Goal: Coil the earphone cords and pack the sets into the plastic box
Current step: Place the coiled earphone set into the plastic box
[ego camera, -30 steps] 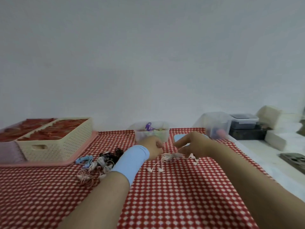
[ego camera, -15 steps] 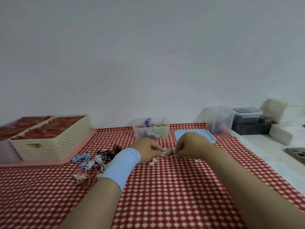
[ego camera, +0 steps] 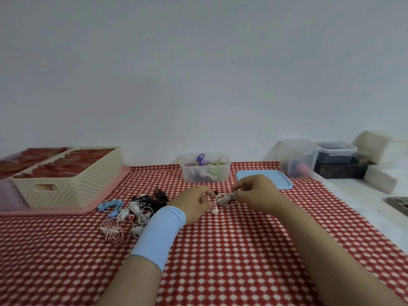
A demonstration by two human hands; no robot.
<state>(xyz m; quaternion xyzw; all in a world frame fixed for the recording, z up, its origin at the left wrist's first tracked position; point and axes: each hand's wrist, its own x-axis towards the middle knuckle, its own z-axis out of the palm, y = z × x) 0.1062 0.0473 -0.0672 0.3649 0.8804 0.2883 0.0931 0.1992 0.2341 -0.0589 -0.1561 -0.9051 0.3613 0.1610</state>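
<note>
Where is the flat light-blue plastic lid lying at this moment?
In the head view, the flat light-blue plastic lid lies right of the clear plastic box with earphones, just behind the right hand.

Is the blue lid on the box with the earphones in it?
No, the blue lid lies flat on the tablecloth beside the open plastic box.

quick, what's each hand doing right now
Left hand: fingers curled, pinching the white earphone cord near its earbuds.
Right hand: pinching the far side of the same coil.
</note>
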